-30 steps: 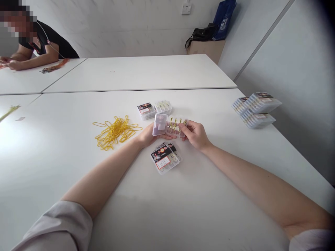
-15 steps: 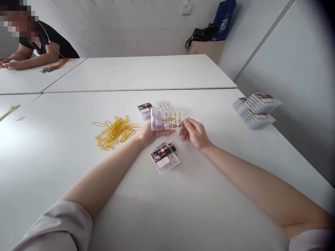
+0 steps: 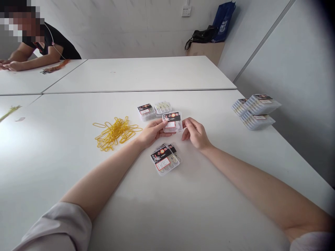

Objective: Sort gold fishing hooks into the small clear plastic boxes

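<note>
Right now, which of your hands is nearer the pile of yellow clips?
Left. The left hand lies just right of the clips, holding a small box; the right hand is beyond that box.

The label print on the small plastic box (image 3: 172,121) at frame centre is too small to read. The left hand (image 3: 151,133) covers its near-left edge. A person (image 3: 39,45), upper left, is cropped by the frame's edge.

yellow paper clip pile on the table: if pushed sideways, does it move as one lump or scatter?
The loose pile of yellow paper clips probably drags partly as a tangled clump, since many overlap. Outlying clips at its edges likely stay behind. It looks light, so it should slide easily on the smooth white table.
</note>
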The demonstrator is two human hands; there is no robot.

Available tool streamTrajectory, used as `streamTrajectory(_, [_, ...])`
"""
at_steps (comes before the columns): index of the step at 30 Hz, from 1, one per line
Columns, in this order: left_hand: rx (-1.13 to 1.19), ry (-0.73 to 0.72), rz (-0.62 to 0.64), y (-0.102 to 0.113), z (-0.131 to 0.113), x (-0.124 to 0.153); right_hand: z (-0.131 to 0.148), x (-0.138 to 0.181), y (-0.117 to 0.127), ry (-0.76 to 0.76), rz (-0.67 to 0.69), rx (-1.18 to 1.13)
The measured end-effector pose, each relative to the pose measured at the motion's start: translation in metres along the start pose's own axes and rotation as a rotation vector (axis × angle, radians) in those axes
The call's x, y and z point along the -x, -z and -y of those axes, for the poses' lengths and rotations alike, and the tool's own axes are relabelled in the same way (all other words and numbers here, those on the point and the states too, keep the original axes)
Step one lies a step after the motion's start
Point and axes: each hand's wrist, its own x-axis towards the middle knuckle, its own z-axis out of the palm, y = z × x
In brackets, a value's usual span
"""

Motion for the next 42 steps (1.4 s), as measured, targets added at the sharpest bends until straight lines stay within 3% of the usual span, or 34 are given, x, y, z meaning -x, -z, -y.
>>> streamTrajectory(7, [-0.056, -0.081, -0.028, -0.001, 0.007, -0.002, -0.002, -0.011, 0.005, -0.129, -0.037, -0.158])
streamTrajectory(21, [-0.15, -0.102, 0.011, 0.001, 0.011, -0.003, 0.003, -0.013, 0.004, -0.193, -0.014, -0.08])
streamTrajectory(42, [-0.127, -0.098, 0.032, 0.002, 0.01, -0.004, -0.002, -0.006, 0.003, -0.088, 0.089, -0.025])
